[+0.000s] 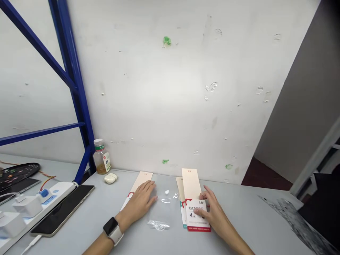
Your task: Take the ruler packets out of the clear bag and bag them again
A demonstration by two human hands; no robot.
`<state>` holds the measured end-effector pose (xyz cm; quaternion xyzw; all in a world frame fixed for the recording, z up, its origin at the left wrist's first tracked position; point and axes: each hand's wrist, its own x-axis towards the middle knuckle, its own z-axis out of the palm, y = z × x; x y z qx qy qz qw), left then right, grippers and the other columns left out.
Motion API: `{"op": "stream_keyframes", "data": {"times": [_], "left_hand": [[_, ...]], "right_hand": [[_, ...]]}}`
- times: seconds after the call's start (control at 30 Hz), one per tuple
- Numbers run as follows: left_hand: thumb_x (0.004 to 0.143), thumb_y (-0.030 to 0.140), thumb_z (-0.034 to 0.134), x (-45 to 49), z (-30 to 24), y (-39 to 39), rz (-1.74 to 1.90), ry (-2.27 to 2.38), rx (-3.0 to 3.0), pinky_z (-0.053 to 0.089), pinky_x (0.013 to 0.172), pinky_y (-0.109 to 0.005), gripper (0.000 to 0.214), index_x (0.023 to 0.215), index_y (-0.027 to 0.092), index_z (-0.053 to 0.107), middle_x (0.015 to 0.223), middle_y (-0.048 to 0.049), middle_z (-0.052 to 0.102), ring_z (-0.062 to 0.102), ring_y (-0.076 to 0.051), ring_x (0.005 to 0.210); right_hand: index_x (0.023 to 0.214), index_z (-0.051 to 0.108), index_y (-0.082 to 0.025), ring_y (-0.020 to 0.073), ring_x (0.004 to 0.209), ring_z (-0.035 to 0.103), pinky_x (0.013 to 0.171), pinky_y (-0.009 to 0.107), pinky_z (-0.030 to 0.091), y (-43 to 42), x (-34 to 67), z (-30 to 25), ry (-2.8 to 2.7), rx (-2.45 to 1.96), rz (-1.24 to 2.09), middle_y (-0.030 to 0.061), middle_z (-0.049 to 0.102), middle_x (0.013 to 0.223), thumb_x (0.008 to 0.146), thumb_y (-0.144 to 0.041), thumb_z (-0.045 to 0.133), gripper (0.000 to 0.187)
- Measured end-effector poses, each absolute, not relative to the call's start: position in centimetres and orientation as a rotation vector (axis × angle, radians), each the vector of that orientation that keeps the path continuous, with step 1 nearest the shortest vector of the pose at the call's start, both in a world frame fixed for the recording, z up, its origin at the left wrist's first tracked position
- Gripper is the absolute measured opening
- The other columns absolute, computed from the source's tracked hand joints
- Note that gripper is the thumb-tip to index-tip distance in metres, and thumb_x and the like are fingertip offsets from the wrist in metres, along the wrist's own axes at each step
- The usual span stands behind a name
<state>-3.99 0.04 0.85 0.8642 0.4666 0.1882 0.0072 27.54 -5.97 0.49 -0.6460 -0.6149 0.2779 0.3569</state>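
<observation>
My left hand [139, 203], with a smartwatch [113, 230] on its wrist, lies flat with fingers stretched out on a beige card package [143, 177] on the grey table. My right hand [212, 212] pinches the top card package [193, 198] of a small stack, thumb on its printed white and red lower part. Between the hands lie a clear plastic sleeve [164, 209] and a tiny white piece [167, 192]. A crumpled bit of clear wrap [158, 225] lies near the front.
A small bottle of amber liquid [101, 157] and a white earbud case [110, 178] stand near the wall by a blue rack post [79, 102]. At left lie a dark tablet [63, 210], a white power strip [57, 191] and chargers. The table's right edge drops off.
</observation>
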Motion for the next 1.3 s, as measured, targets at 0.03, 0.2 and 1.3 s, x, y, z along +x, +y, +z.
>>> {"op": "stream_keyframes", "data": {"times": [0.03, 0.2, 1.3], "left_hand": [[0.097, 0.038, 0.046, -3.6, 1.1, -0.4, 0.597, 1.389, 2.718, 0.037, 0.110, -0.043, 0.040, 0.134, 0.023, 0.048, 0.142, -0.0077, 0.052, 0.043, -0.025, 0.134], [0.095, 0.034, 0.050, -1.6, 2.4, -2.4, 0.604, 1.235, 2.715, 0.044, 0.101, -0.041, 0.037, 0.131, 0.027, 0.049, 0.126, -0.0051, 0.062, 0.056, -0.024, 0.118], [0.103, 0.032, 0.025, 1.0, 2.6, -4.1, 0.577, 1.309, 2.627, 0.041, 0.068, -0.034, 0.029, 0.091, 0.024, 0.050, 0.087, -0.0018, 0.061, 0.056, -0.020, 0.074]], "right_hand": [[0.082, 0.052, -0.025, 0.0269, 0.112, 0.056, 0.078, 0.032, 0.046, -6.0, 27.5, 0.6, -1.567, -1.620, 0.738, 0.0071, 0.046, 0.140, 0.071, -0.035, 0.060, 0.016], [0.076, 0.055, -0.026, 0.0175, 0.062, 0.048, 0.057, 0.027, 0.037, -6.2, 27.4, 1.4, -1.534, -1.593, 0.790, -0.0045, 0.047, 0.063, 0.074, -0.039, 0.062, 0.015], [0.117, 0.050, -0.020, 0.0089, 0.035, 0.048, 0.038, 0.023, 0.041, -6.8, 24.6, 0.1, -1.261, -1.194, 1.436, -0.0107, 0.053, 0.056, 0.075, -0.048, 0.067, 0.054]]}}
